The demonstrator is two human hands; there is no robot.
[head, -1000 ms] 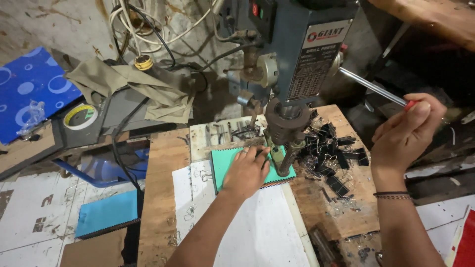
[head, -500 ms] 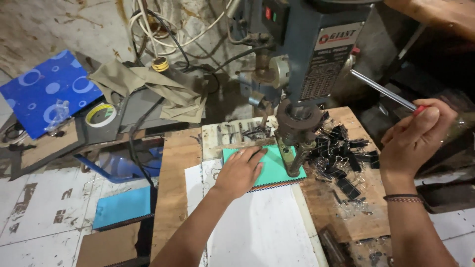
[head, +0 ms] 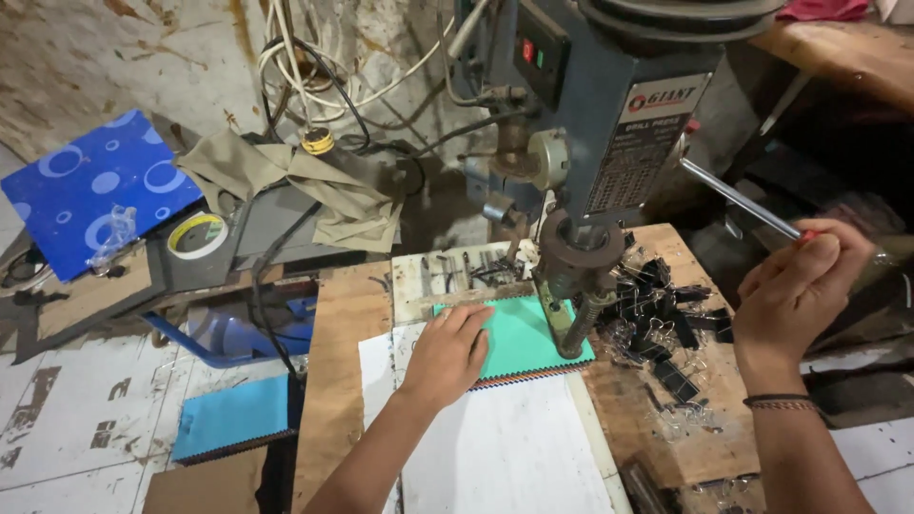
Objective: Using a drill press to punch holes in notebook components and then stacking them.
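Observation:
My left hand (head: 447, 352) lies flat, fingers together, on a teal booklet (head: 524, 335) that rests on white sheets (head: 505, 457) on a wooden bench. The booklet's far edge sits under the chuck and bit (head: 574, 328) of a blue drill press (head: 609, 105). The bit reaches down to the booklet's right part. My right hand (head: 795, 286) is closed around the red-tipped end of the press's metal feed lever (head: 738, 200), off to the right and above the bench.
A heap of black binder clips (head: 657, 314) lies right of the chuck on the wooden bench (head: 343, 333). Left of the bench are a blue dotted folder (head: 86, 190), a tape roll (head: 197, 234), a khaki cloth (head: 314, 186) and another teal booklet (head: 233, 419). Cables hang behind.
The view has shifted and moved closer. My left hand stays pressed on the teal booklet and my right hand keeps its hold on the lever, now slightly lower.

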